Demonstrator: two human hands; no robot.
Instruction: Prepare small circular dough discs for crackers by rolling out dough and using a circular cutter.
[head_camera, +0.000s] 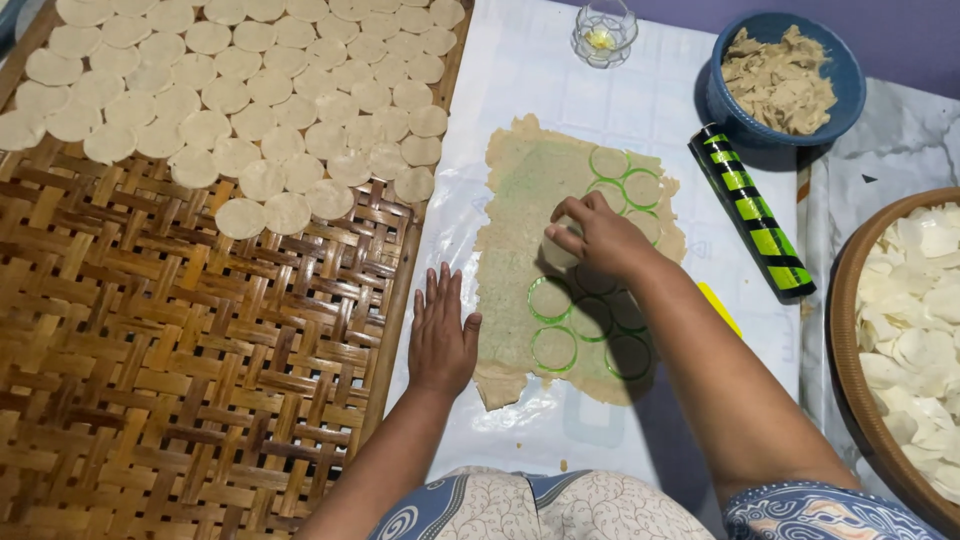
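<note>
While the left hand (441, 335) lies flat, fingers together, on the white sheet (520, 80) touching the rolled dough's (510, 250) left edge, the right hand (597, 235) pinches closed on a cut dough disc (558, 250) among green rings (553, 348). Beyond lie a green-and-black roller (752, 212), disc-covered woven tray (200, 340), blue scrap bowl (835, 60) and small glass (604, 32).

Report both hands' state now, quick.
Left hand: open, flat, palm down on the plastic sheet at the edge of the dough sheet, holding nothing.
Right hand: fingers curled on a round dough piece.
</note>
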